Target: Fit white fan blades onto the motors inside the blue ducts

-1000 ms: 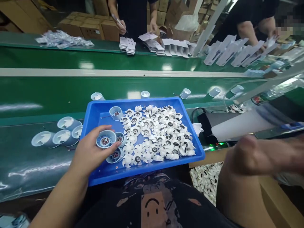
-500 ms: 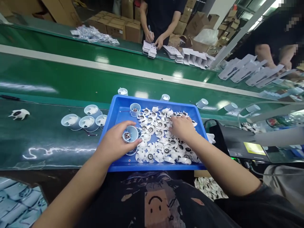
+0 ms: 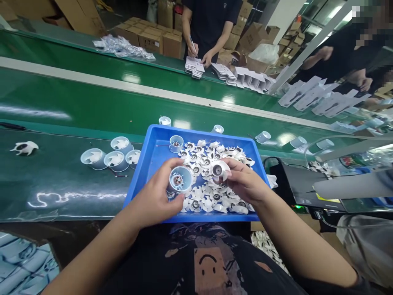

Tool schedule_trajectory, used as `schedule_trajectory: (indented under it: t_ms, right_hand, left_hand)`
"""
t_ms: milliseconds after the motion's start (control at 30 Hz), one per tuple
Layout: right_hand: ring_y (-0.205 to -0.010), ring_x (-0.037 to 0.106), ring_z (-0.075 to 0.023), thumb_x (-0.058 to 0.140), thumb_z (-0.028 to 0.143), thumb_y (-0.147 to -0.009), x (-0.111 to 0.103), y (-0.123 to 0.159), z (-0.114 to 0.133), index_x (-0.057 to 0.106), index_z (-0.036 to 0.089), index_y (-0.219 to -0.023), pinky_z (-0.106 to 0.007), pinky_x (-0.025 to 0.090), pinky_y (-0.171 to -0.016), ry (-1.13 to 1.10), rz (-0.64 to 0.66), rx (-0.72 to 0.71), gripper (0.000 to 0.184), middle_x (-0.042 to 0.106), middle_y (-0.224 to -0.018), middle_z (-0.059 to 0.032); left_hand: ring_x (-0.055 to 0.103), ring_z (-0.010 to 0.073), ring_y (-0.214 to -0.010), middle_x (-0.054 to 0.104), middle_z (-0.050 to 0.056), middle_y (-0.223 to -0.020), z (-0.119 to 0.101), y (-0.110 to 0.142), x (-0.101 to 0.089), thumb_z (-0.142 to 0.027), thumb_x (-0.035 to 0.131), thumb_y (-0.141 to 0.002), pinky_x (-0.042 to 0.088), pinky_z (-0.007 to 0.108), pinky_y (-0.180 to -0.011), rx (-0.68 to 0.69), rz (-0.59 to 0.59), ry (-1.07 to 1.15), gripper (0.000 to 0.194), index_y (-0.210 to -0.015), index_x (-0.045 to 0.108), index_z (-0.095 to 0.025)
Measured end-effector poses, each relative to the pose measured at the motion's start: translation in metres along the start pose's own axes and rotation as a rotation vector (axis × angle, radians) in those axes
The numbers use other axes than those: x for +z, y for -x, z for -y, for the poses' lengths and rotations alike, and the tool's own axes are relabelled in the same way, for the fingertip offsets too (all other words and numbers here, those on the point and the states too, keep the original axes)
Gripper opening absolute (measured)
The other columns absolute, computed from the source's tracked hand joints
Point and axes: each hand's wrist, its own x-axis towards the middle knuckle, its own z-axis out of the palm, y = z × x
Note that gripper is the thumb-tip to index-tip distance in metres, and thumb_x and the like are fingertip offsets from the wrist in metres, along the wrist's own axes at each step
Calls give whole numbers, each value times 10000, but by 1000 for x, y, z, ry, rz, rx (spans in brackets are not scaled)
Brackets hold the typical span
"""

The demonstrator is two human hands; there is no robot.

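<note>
My left hand [image 3: 161, 192] is closed around a light-blue fan housing [image 3: 180, 179], a short round tube with a small motor in its middle. Its opening faces up toward me. Between the fingertips of my right hand [image 3: 245, 180] is a white fan impeller [image 3: 220, 169], its dark round hub turned to my left. Both hands are over a blue tray [image 3: 159, 130] that holds many loose white impellers [image 3: 196, 157]. At the tray's back left stands another blue housing [image 3: 176, 143]; one more is partly hidden below my left hand.
Several housings with white impellers inside [image 3: 116, 159] stand left of the tray. More housings [image 3: 263, 137] are on the green conveyor behind it. A black device [image 3: 307, 186] is at the right. Across the line a person [image 3: 211, 24] writes on white cartons [image 3: 194, 67].
My right hand has lifted an impeller out of the pile and brought it left, toward the housing. My left hand has moved slightly right with the housing, now turned more upward.
</note>
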Motion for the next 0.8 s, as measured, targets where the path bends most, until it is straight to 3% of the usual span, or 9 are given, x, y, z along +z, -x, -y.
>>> schedule_trajectory:
  t_ms: [100,233,300,367,433,500,667,800]
  right_hand:
    - [-599,569,-132,494,560,-771,14,8,6,476,215,-973,-313,538,-655,-198,58,-18,400,570,-757,-8]
    - [-613,531,-121,607,471,-788,22,14,19,529,219,-962,-256,471,-596,-274,58,-88,316,557,-745,10]
    - [-691,533,-127,672,323,-778,24,20,30,591,210,-973,-258,449,-642,-155,32,-171,240,596,-817,-6]
    - [-795,548,-152,665,192,-802,26,27,42,635,191,-1009,-297,443,-733,168,11,-303,209,630,-900,-29]
    - [-867,558,-183,631,140,-852,28,32,52,649,167,-1027,-339,440,-785,536,4,-406,178,627,-957,-54]
    - [-870,560,-195,639,130,-880,32,34,56,661,160,-1028,-343,444,-766,714,3,-439,153,592,-963,-64]
    - [-824,540,-169,708,91,-858,39,22,53,683,146,-933,-302,447,-728,650,4,-522,95,533,-900,-47]
    - [-785,543,-157,749,118,-840,39,15,51,698,152,-908,-295,452,-704,592,4,-532,92,501,-862,-31]
  left_hand:
    - [590,292,-1220,591,128,-1345,-9,2,4,-264,607,-815,504,456,-1026,61,38,-8,605,-1389,423,-211]
    - [623,282,-1147,672,101,-1225,-17,-1,6,-390,771,-791,517,446,-1012,183,-25,-72,563,-1281,565,-205]
    - [630,278,-1147,695,101,-1205,-20,-2,6,-397,777,-798,507,451,-1030,269,-38,-106,545,-1266,589,-189]
    - [643,275,-1149,705,111,-1212,-22,-2,6,-370,755,-826,506,452,-1038,325,-32,-139,541,-1293,577,-165]
    - [666,268,-1129,713,119,-1207,-24,-1,8,-346,721,-856,522,440,-1024,357,-27,-167,509,-1298,571,-144]
    - [678,255,-1120,719,124,-1198,-25,2,10,-337,687,-884,535,413,-1016,379,-60,-196,462,-1283,575,-131]
    - [675,234,-1138,723,116,-1196,-28,9,16,-312,674,-897,524,368,-1041,389,-240,-276,402,-1251,582,-145]
    - [676,222,-1134,721,100,-1203,-33,11,14,-292,667,-901,520,351,-1046,382,-264,-294,384,-1249,573,-158]
